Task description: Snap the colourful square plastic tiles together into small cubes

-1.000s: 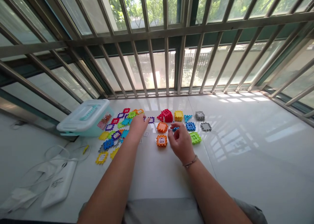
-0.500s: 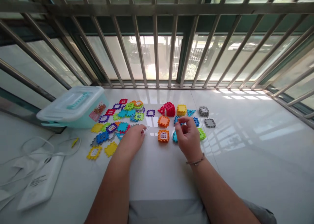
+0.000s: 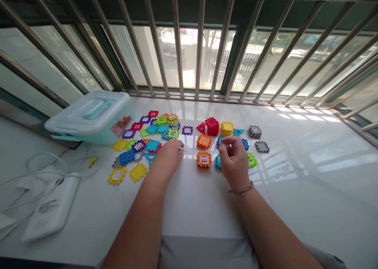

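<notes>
Work looks partway: colour-grouped stacks [image 3: 204,160] at right, a mixed scatter [image 3: 152,145] unsorted at left. Between them, the left hand [image 3: 169,155] touches a small white piece [image 3: 185,148], grip unclear; the right hand [image 3: 236,159] curls, contents hidden.

lidded teal box [image 3: 90,115] at nine o'clock, white slab-shaped device [image 3: 53,208] at eight, pale cable [image 3: 85,176] just beside it, metal bars [image 3: 199,48] at twelve

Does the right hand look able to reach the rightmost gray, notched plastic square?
Probably yes: only low pieces, such as the lime-green plastic square, seem to lie between the right hand and the gray square, whose top looks uncovered.
</notes>
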A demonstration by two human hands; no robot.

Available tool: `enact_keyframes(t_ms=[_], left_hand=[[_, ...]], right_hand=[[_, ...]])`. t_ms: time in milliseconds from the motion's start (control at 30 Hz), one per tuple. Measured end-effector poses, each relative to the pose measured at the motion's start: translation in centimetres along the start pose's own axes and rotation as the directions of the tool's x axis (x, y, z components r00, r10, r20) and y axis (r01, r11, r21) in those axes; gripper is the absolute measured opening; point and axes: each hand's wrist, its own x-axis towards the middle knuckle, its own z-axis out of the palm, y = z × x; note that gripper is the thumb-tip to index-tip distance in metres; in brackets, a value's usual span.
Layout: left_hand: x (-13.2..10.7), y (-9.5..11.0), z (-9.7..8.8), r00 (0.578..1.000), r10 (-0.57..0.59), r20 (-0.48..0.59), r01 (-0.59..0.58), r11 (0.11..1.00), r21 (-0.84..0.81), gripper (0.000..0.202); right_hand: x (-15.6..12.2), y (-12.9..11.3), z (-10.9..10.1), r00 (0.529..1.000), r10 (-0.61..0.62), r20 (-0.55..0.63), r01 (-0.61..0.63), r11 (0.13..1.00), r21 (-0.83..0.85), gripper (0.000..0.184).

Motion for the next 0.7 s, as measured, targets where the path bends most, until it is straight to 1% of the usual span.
enact_keyframes(t_ms=[133,233,333,400,467,567,700], left_hand=[[0.09,-0.03,0.16,1.000,0.001,-0.012,-0.001,1.000,-0.017,0.028],[-0.03,0.06,-0.03,0.998,0.020,-0.055,-0.020,1.000,-0.001,0.027],[-0.18,0.12,-0.31,0.994,-0.025,-0.108,0.031,0.998,0.049,0.024],[-0.21,0.10,-0.40,0.992,-0.083,-0.092,0.090,0.992,0.083,0.025],[-0.15,0.08,-0.41,0.992,-0.115,-0.041,0.119,0.987,0.110,0.024],[-0.02,0.11,-0.36,0.994,-0.111,0.015,0.108,0.986,0.129,0.024],[-0.18,0.21,-0.54,0.992,-0.122,0.017,0.118,0.983,0.141,0.023]], right_hand=[[-0.13,-0.31,-0.07,1.000,-0.010,0.030,0.010,1.000,0.008,0.008],[0.00,-0.30,-0.16,0.999,0.005,0.035,-0.006,1.000,0.029,0.008],[0.08,-0.31,-0.16,0.999,0.001,0.033,-0.002,0.999,0.038,0.008],[0.08,-0.34,-0.12,0.999,-0.010,0.036,0.008,0.999,0.041,0.007],[0.06,-0.35,-0.09,0.999,-0.018,0.043,0.017,0.999,0.042,0.006],[0.01,-0.30,-0.10,0.998,-0.023,0.052,0.021,0.999,0.033,0.005],[-0.01,-0.26,-0.20,0.998,-0.004,0.061,0.003,1.000,0.027,0.007]])
